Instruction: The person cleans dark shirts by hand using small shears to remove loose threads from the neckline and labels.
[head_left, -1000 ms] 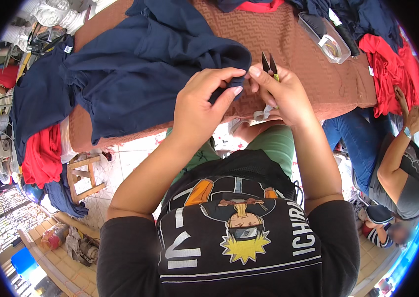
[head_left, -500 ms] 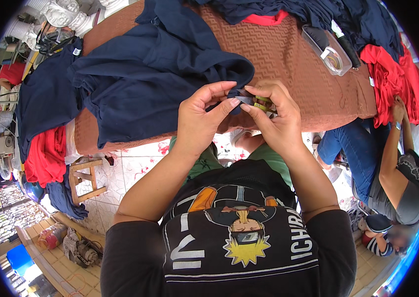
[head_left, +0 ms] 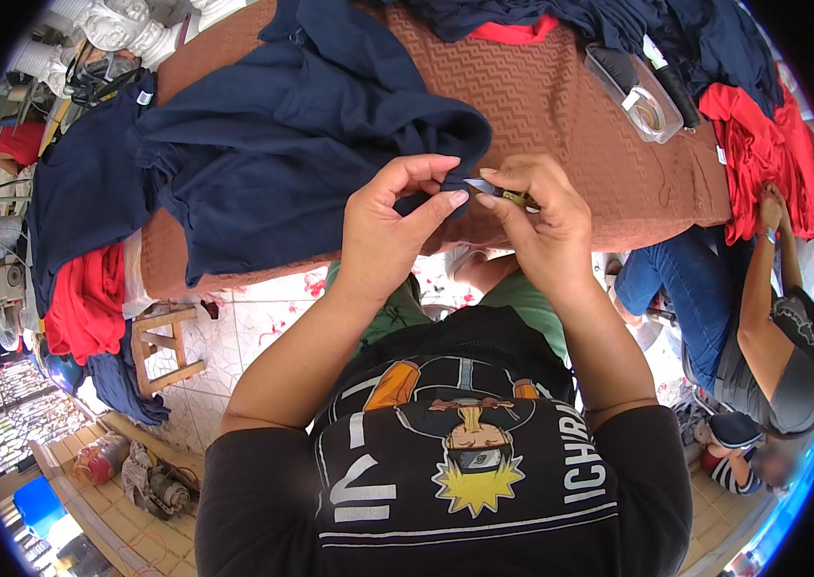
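Left fingers [head_left: 442, 205] pinch navy garment [head_left: 296, 144] edge | right fingers [head_left: 511, 219] grip snips [head_left: 482, 187] | between snips and tray [head_left: 660, 137]: brown tablecloth [head_left: 575, 173]

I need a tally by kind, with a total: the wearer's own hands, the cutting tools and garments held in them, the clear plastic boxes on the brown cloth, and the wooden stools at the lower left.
Own hands: 2 (left hand, right hand)
Snips: 1
Navy garment: 1
Clear plastic box: 1
Wooden stool: 1
Total: 6
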Motion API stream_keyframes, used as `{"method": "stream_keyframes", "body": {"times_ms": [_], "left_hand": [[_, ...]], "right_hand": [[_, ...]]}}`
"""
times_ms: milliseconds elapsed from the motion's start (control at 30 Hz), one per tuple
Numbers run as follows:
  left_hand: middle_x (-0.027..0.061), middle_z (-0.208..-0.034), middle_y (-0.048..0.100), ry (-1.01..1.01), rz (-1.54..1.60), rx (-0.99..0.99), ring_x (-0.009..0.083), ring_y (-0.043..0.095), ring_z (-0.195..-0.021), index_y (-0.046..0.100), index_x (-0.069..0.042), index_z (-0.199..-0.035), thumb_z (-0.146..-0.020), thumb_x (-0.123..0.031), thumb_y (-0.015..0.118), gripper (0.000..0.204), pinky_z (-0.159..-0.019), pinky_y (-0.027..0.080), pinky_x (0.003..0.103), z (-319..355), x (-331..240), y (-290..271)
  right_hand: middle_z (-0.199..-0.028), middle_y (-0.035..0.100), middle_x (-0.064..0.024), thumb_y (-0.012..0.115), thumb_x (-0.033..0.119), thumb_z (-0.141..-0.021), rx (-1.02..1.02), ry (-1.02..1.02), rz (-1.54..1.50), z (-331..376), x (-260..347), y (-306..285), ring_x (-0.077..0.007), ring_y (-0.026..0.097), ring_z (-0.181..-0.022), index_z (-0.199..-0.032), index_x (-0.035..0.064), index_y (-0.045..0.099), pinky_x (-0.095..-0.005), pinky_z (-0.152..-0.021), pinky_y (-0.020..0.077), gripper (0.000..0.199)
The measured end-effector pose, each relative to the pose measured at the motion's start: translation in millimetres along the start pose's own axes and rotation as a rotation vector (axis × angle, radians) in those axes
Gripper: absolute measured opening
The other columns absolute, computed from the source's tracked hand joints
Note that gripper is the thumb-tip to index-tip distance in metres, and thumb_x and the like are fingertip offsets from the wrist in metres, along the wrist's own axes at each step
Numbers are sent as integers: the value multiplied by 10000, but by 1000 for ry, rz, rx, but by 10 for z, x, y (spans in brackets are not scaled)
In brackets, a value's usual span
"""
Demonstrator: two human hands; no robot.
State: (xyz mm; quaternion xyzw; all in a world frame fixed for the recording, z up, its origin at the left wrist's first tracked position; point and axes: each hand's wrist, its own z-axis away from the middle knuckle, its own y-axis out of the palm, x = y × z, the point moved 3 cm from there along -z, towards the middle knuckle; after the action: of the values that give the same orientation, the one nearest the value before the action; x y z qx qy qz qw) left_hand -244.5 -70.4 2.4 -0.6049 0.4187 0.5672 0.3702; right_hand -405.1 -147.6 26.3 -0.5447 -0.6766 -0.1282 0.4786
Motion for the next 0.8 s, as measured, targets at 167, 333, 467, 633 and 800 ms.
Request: {"method": "stream_keyframes", "body": {"times_ms": [167, 333, 467, 633, 800], "left_hand": [[-2, -936, 633, 148, -91, -32, 63, 559, -865, 657, -21, -1088, -819, 27, 739, 285, -803, 466, 216, -12, 51, 5], [-5, -936, 637, 167, -192, -43, 66, 554, -867, 662, -26, -1075, -817, 28, 737, 274, -808, 462, 217, 9, 6, 35], [-6, -932, 643, 198, -249, -53, 73, 556, -869, 668, -23, -1062, -810, 25, 739, 267, -806, 463, 223, 16, -16, 66], [2, -935, 653, 223, -366, -43, 86, 560, -859, 682, -23, -1036, -789, 28, 743, 260, -802, 463, 229, 44, -139, 115], [4, -934, 657, 275, -348, -42, 87, 558, -849, 688, -24, -1024, -781, 21, 752, 255, -795, 463, 229, 19, -54, 101]], "right_hand": [[-966, 628, -94, 740, -66, -756, -19, 11, -13, -18, 69, -63, -216, 652, -839, -1032, 24, 682, -304, -708, 548, 296], [-951, 627, -92, 743, -40, -751, 22, 14, 60, 11, 59, -88, -240, 654, -831, -1040, 37, 690, -325, -715, 537, 304], [-921, 630, -76, 749, 15, -734, 1, -93, 210, 7, 66, -82, -261, 644, -804, -1006, 60, 698, -350, -688, 499, 281], [-899, 631, -59, 752, 49, -719, 18, -182, 420, -4, 140, -116, -261, 637, -800, -955, 73, 697, -367, -687, 471, 244], [-897, 630, -55, 751, 59, -716, 19, -141, 366, -3, 163, -104, -266, 638, -813, -934, 73, 693, -378, -696, 470, 226]]}}
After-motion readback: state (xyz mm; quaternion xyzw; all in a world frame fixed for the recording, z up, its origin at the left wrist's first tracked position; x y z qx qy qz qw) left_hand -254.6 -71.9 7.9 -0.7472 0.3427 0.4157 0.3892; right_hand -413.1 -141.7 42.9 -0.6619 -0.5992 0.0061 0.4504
